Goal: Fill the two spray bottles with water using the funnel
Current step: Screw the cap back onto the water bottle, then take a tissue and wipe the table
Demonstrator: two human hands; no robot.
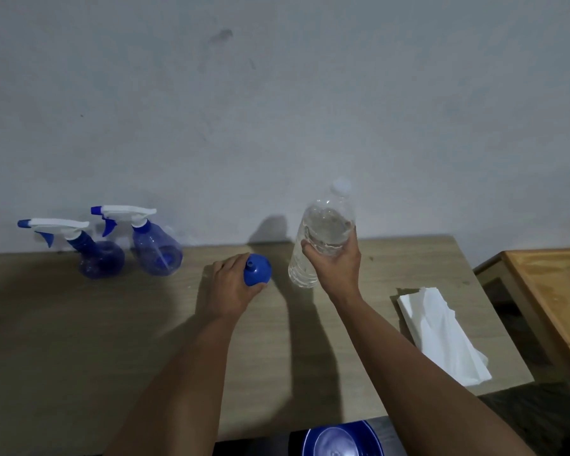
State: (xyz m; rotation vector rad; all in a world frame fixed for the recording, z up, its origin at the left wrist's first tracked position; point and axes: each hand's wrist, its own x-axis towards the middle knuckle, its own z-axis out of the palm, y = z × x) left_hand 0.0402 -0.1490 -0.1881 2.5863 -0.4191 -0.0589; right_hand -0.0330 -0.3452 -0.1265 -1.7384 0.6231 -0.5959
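Head view looks down on a grey-brown wooden table pushed against a pale blue-grey wall. Its right edge falls away beside a folded white paper towel, and beyond a dark gap stands an orange-brown wooden side table. Bare tabletop spreads wide on the near left, between the forearms and the far-left corner. At the near edge a round blue plastic lid shows only in part.

Two translucent blue plastic spray bottles with white trigger heads and blue nozzles sit at the far left against the wall: the left spray bottle leans over, the right spray bottle stands just beside it, nearly upright. Both trigger heads are still on.

The left hand curls round a blue plastic funnel, spout pointing up, just above the table at its middle. The right hand wraps a clear plastic water bottle with a white cap, tilted slightly and lifted, water inside. The funnel and water bottle lie near each other, well apart from the spray bottles to their left.
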